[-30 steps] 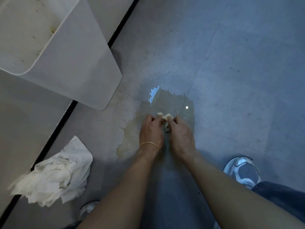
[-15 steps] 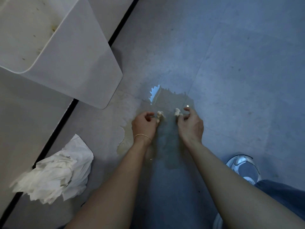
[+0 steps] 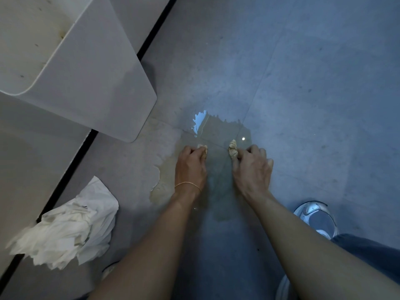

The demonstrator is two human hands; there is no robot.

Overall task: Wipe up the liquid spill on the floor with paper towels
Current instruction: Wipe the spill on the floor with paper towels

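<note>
A yellowish liquid spill (image 3: pixel 218 131) spreads over the grey floor tiles, with a bright reflection at its far edge. My left hand (image 3: pixel 190 167) grips a small soaked wad of paper towel (image 3: pixel 204 148) over the spill. My right hand (image 3: pixel 252 167) pinches a second soaked wad (image 3: pixel 233 148) a short way to the right. The two wads are apart, with wet floor between them. Both hands sit low over the middle of the puddle.
A heap of crumpled white paper towels (image 3: pixel 67 226) lies on the floor at the lower left. A white bin (image 3: pixel 93 79) stands at the upper left, beside a black floor strip (image 3: pixel 65 180). My shoe (image 3: pixel 316 217) is at the lower right.
One second ago both hands held a single wad together. They have pulled apart sideways, each now holding its own piece, and moved slightly farther out over the puddle.
</note>
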